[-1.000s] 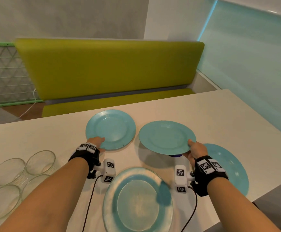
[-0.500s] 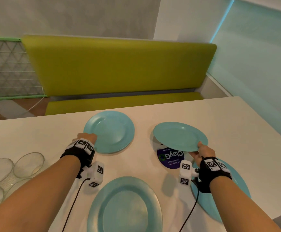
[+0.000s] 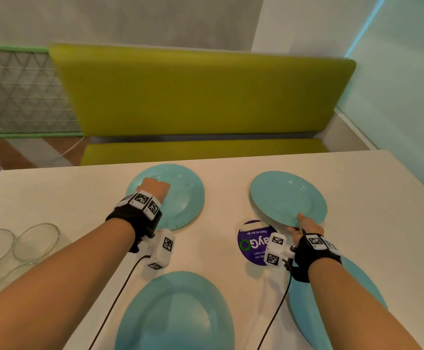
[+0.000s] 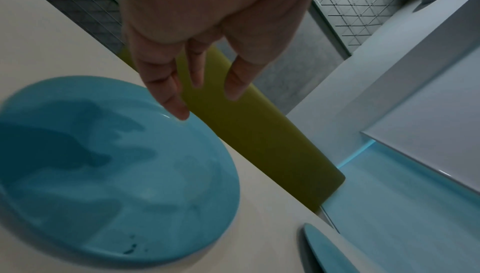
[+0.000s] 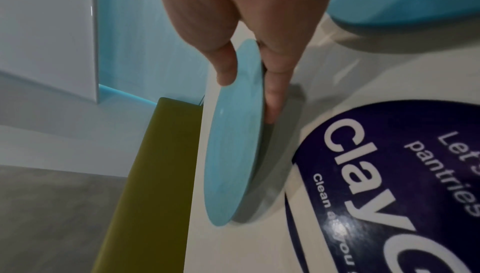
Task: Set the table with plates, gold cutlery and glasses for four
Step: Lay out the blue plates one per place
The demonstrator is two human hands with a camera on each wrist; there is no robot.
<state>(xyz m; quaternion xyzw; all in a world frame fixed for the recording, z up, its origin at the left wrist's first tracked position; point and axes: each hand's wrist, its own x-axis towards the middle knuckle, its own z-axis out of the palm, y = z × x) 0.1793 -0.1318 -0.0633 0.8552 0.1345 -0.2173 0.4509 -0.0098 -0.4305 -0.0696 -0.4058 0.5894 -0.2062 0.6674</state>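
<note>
While the right hand [image 3: 304, 229] pinched the near rim of the far-right turquoise plate [image 3: 288, 198], thumb on top and fingers [image 5: 275, 84] underneath, that plate sat tilted, its near edge raised off the white tabletop [image 3: 231, 188] and its far edge apparently down or very close to it. Just beside it lay a round purple sticker [image 3: 252, 245] with white lettering. The left hand [image 3: 155, 188] hung over the far-left turquoise plate [image 3: 180, 195] with its fingers [image 4: 166, 90] loosely straight and gripping nothing; whether a fingertip touched the rim could not be told. Two more turquoise plates lay on the near side, one in the middle [image 3: 175, 314] and one under the right forearm [image 3: 362, 281]. Clear glass bowls [image 3: 16, 246] stood clustered at the left edge. No cutlery was in view.

The plate looked rigid, smooth and glossy, probably glazed ceramic or melamine, so moderately heavy for a rim pinch and likely to slip if held by the edge alone. A chip or crack seemed possible if the lifted edge were dropped. The best hold appeared to be the one in use: thumb over the rim, fingers spread beneath, lowering the near edge gently.
</note>
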